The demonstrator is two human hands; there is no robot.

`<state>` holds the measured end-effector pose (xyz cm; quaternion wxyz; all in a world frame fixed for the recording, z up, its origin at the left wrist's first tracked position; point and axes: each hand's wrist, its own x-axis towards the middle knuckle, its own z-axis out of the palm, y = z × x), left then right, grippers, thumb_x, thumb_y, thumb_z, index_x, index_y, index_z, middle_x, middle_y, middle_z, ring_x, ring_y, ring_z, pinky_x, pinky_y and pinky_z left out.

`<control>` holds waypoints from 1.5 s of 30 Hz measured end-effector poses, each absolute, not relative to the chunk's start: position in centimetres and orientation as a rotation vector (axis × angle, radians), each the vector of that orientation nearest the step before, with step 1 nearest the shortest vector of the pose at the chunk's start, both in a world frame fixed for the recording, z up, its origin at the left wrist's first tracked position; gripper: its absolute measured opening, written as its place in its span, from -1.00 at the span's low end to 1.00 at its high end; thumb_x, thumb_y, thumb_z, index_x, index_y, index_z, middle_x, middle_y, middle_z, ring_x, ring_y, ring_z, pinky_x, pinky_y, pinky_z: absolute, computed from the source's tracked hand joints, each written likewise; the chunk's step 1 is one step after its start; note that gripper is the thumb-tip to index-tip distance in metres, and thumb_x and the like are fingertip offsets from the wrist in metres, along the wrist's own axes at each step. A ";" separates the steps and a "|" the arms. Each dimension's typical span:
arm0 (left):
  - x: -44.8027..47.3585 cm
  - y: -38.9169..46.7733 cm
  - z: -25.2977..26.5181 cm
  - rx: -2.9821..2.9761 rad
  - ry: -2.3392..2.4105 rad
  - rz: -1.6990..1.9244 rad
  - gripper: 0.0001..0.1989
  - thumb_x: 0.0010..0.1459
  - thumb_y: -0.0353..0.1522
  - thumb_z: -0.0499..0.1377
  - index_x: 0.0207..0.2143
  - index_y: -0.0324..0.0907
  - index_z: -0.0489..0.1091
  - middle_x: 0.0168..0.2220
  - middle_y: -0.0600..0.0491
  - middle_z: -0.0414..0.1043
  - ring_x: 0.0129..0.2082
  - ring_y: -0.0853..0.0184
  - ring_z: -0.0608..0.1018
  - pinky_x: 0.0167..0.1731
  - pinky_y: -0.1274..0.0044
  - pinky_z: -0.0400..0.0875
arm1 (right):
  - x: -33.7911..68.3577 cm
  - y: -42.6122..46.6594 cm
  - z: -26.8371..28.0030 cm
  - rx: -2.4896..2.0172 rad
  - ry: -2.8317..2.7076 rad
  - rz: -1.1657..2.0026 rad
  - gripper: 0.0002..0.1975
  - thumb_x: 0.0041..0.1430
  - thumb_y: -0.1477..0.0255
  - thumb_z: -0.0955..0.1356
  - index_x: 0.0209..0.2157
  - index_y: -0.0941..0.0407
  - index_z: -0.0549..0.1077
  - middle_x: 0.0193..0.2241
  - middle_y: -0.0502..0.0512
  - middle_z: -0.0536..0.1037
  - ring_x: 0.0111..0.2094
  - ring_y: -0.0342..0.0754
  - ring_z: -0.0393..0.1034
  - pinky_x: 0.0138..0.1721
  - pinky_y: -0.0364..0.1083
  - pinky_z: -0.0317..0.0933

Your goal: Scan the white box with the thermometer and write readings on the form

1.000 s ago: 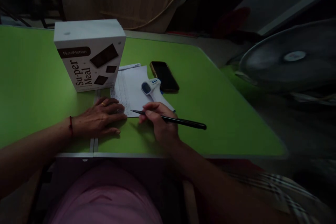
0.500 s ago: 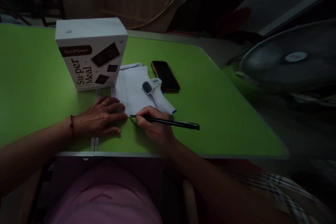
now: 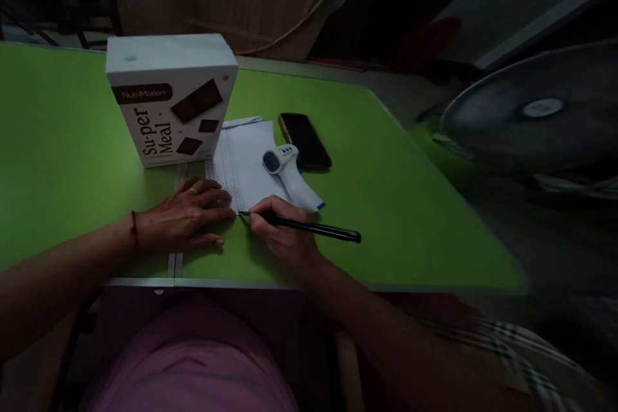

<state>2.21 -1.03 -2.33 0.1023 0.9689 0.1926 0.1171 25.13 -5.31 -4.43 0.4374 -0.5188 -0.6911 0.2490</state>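
My left hand (image 3: 196,215) lies flat with fingers spread, over the lower left of a white sheet of paper (image 3: 253,148) and the green table. Rows of small writing or print cover the paper's left side. In my right hand (image 3: 284,225) is a black pen (image 3: 323,228), its tip at the paper's bottom edge near my left fingertips. A white infrared thermometer (image 3: 292,177) rests on the right part of the paper, just beyond my right hand. Part of the paper's lower edge is hidden by my hands.
A white NutriMotion box (image 3: 176,96) stands upright behind my left hand. Right of the paper lies a dark phone (image 3: 306,141) in a brown case. The green table (image 3: 386,206) has a metal edge. A large fan (image 3: 535,109) stands at the right.
The pen's rear end has swung slightly left and down while its tip stays near the same spot. Both hands keep nearly the same place; the whole view has shifted a little.
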 end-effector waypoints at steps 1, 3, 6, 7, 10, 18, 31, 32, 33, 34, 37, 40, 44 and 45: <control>2.2 -1.0 -2.3 2.859 0.567 0.349 -0.55 0.33 -0.09 0.14 0.13 -0.15 0.36 0.14 -0.20 0.37 0.21 -0.06 0.30 0.18 0.13 0.15 | 25.1 -5.3 -4.4 -1.295 -1.714 0.621 -0.89 0.04 0.44 0.32 -0.55 0.07 0.38 -0.65 -0.08 0.42 -0.62 -0.17 0.23 -0.56 -0.17 0.15; 2.2 -1.0 -2.3 2.863 0.563 0.356 -0.55 0.34 -0.08 0.13 0.13 -0.15 0.36 0.14 -0.20 0.38 0.20 -0.06 0.31 0.17 0.13 0.16 | 25.1 -5.3 -4.4 -1.295 -1.710 0.633 -0.89 0.03 0.44 0.32 -0.55 0.06 0.38 -0.65 -0.09 0.42 -0.62 -0.17 0.22 -0.57 -0.17 0.14; 2.2 -1.0 -2.3 2.875 0.556 0.359 -0.54 0.34 -0.08 0.13 0.14 -0.17 0.36 0.14 -0.20 0.38 0.20 -0.07 0.31 0.17 0.13 0.16 | 25.1 -5.3 -4.5 -1.286 -1.707 0.652 -0.89 0.03 0.44 0.32 -0.55 0.07 0.39 -0.65 -0.08 0.42 -0.62 -0.18 0.22 -0.56 -0.17 0.14; 2.2 -1.0 -2.4 2.875 0.556 0.359 -0.53 0.34 -0.08 0.13 0.14 -0.18 0.36 0.14 -0.21 0.38 0.20 -0.07 0.31 0.17 0.13 0.16 | 25.1 -5.3 -4.5 -1.282 -1.702 0.655 -0.89 0.03 0.45 0.32 -0.55 0.07 0.39 -0.65 -0.08 0.42 -0.62 -0.18 0.22 -0.56 -0.17 0.15; 2.2 -1.0 -2.5 2.870 0.556 0.361 -0.52 0.33 -0.08 0.14 0.14 -0.19 0.36 0.14 -0.21 0.38 0.19 -0.07 0.31 0.16 0.14 0.17 | 25.2 -5.3 -4.5 -1.273 -1.701 0.662 -0.89 0.02 0.45 0.32 -0.56 0.07 0.39 -0.65 -0.07 0.42 -0.62 -0.17 0.23 -0.55 -0.17 0.15; 2.2 -0.9 -2.5 2.877 0.548 0.371 -0.53 0.34 -0.06 0.12 0.14 -0.17 0.36 0.13 -0.21 0.38 0.18 -0.06 0.32 0.15 0.15 0.17 | 25.1 -5.2 -4.6 -1.282 -1.668 0.597 -0.88 0.02 0.45 0.31 -0.56 0.06 0.38 -0.66 -0.09 0.41 -0.63 -0.17 0.23 -0.58 -0.17 0.12; 2.1 -0.9 -2.5 2.870 0.543 0.375 -0.51 0.35 -0.06 0.10 0.14 -0.21 0.36 0.13 -0.21 0.38 0.17 -0.06 0.31 0.16 0.14 0.16 | 25.3 -5.1 -4.4 -1.263 -1.732 0.606 -0.89 0.01 0.46 0.30 -0.57 0.07 0.36 -0.67 -0.09 0.39 -0.64 -0.18 0.19 -0.59 -0.18 0.09; 2.1 -0.9 -2.4 2.869 0.543 0.372 -0.51 0.36 -0.06 0.10 0.14 -0.20 0.36 0.13 -0.21 0.37 0.18 -0.06 0.31 0.17 0.14 0.15 | 25.3 -5.1 -4.4 -1.266 -1.729 0.602 -0.89 0.01 0.46 0.30 -0.57 0.07 0.36 -0.67 -0.09 0.39 -0.64 -0.18 0.19 -0.59 -0.17 0.09; 2.1 -0.9 -2.4 2.868 0.544 0.369 -0.51 0.36 -0.05 0.09 0.14 -0.19 0.36 0.14 -0.21 0.37 0.18 -0.06 0.31 0.17 0.15 0.15 | 25.3 -5.1 -4.4 -1.269 -1.726 0.595 -0.89 0.01 0.46 0.30 -0.57 0.06 0.36 -0.67 -0.09 0.39 -0.63 -0.18 0.19 -0.58 -0.17 0.09; 2.1 -0.9 -2.4 2.866 0.545 0.366 -0.52 0.36 -0.05 0.09 0.14 -0.19 0.36 0.14 -0.21 0.37 0.19 -0.06 0.30 0.17 0.14 0.15 | 25.3 -5.1 -4.4 -1.270 -1.723 0.589 -0.88 0.01 0.46 0.30 -0.57 0.06 0.36 -0.67 -0.09 0.39 -0.63 -0.18 0.19 -0.58 -0.17 0.10; 2.1 -0.9 -2.4 2.861 0.546 0.356 -0.52 0.36 -0.05 0.08 0.14 -0.18 0.36 0.14 -0.21 0.37 0.19 -0.06 0.31 0.16 0.14 0.15 | 25.2 -5.1 -4.5 -1.270 -1.717 0.574 -0.88 0.02 0.46 0.30 -0.57 0.06 0.36 -0.67 -0.08 0.39 -0.63 -0.17 0.20 -0.58 -0.17 0.09; 2.2 -0.9 -2.4 2.859 0.544 0.356 -0.51 0.36 -0.05 0.09 0.15 -0.19 0.36 0.14 -0.21 0.37 0.18 -0.06 0.31 0.16 0.14 0.15 | 25.2 -5.1 -4.5 -1.269 -1.717 0.573 -0.88 0.01 0.46 0.30 -0.58 0.06 0.36 -0.67 -0.09 0.38 -0.64 -0.18 0.18 -0.58 -0.17 0.09; 2.1 -0.9 -2.4 2.867 0.548 0.352 -0.51 0.36 -0.05 0.09 0.15 -0.19 0.35 0.15 -0.21 0.36 0.19 -0.06 0.30 0.17 0.14 0.14 | 25.3 -5.1 -4.6 -1.277 -1.679 0.567 -0.88 0.01 0.45 0.30 -0.57 0.07 0.37 -0.68 -0.09 0.38 -0.64 -0.18 0.18 -0.58 -0.17 0.08; 2.1 -0.9 -2.4 2.868 0.549 0.352 -0.51 0.36 -0.05 0.09 0.15 -0.19 0.35 0.16 -0.21 0.36 0.19 -0.06 0.30 0.17 0.14 0.14 | 25.3 -5.1 -4.7 -1.283 -1.667 0.562 -0.88 0.01 0.45 0.30 -0.57 0.07 0.37 -0.68 -0.09 0.37 -0.64 -0.17 0.19 -0.59 -0.17 0.08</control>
